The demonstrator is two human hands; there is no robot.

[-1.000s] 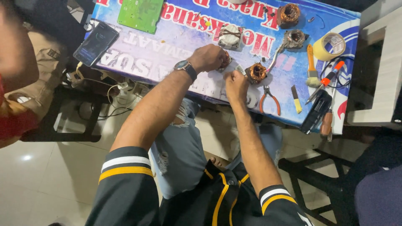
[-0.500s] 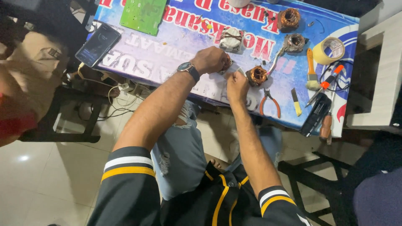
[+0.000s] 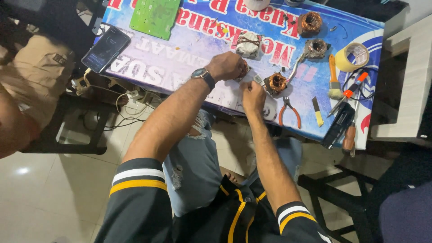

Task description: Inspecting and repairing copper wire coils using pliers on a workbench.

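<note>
My left hand (image 3: 229,65), a watch (image 3: 203,74) on its wrist, is closed in a fist on the banner-covered table (image 3: 180,63), with a small metal part (image 3: 246,72) showing at its fingers. My right hand (image 3: 253,95) lies just below it with the fingers curled and pinched near a small silvery piece (image 3: 259,80). What the right hand grips is hidden. A copper-wound coil (image 3: 275,83) sits right beside my right hand.
On the table are orange-handled pliers (image 3: 289,114), a white-wrapped coil (image 3: 249,43), two more coils (image 3: 310,22) (image 3: 316,48), a tape roll (image 3: 355,56), a brush (image 3: 333,81), a screwdriver (image 3: 348,92), a phone (image 3: 105,48) and a green circuit board (image 3: 155,15). Another person's arm (image 3: 13,130) is at left.
Both hands stay at the same spot by the copper coil, with only small finger movements. The view has shifted slightly.
</note>
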